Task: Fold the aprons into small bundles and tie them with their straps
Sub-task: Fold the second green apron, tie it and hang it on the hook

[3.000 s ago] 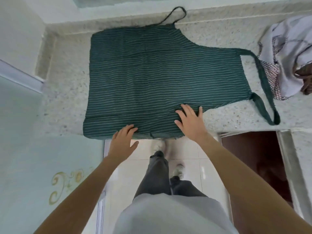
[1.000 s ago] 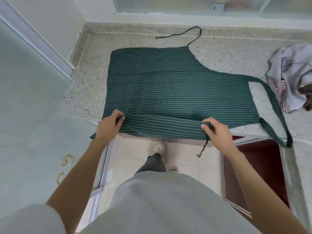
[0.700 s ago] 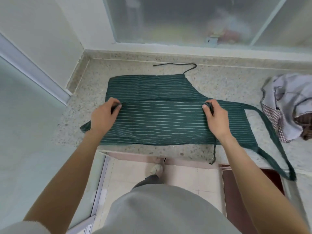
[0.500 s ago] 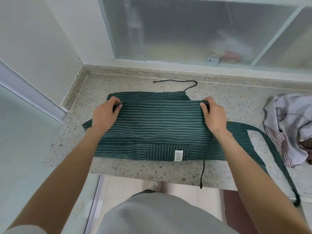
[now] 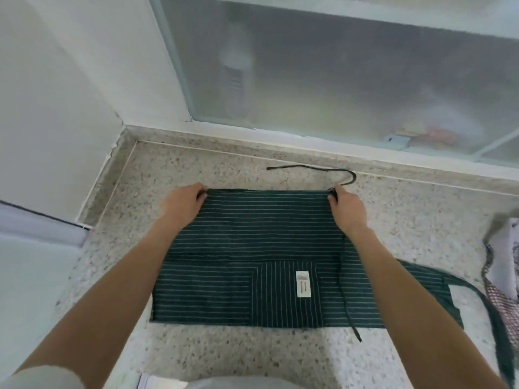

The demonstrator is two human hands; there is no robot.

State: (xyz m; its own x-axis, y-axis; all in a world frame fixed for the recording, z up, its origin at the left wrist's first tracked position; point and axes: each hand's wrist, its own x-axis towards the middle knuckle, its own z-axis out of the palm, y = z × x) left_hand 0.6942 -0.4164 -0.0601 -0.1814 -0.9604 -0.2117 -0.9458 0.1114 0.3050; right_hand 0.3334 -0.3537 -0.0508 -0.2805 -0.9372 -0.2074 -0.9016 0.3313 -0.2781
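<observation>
Where the speckled stone counter [image 5: 196,355] meets the white wall [image 5: 56,94] at far left, we begin our list. Item one: our left hand [image 5: 184,204], fingers curled, pinching the far left corner of the green striped apron [image 5: 252,237]. Item two: the apron itself, lying flat on the counter and doubled over, its folded-over edge running straight between our two hands at the far side, its near fold edge close to the counter's front. On the upturned face we note a pocket panel [image 5: 283,293] with stripes running crosswise to the rest, and on it a white care label [image 5: 303,284]. Item three: a thin dark tie strap [image 5: 311,169], lying loose on the counter beyond the apron, curving back to the far right corner. Item four: our right hand [image 5: 346,209], fingers clenched on that far right corner. A second thin strap [image 5: 345,287] trails from under this hand across the fabric and past its near edge. Item five: the apron's bib end [image 5: 438,287], extending right under our forearm, with a broad neck loop [image 5: 500,318] on the counter. Item six: a heap of pale and checked cloth [image 5: 502,287] at the right edge. Behind all, a frosted glass window [image 5: 337,66].
</observation>
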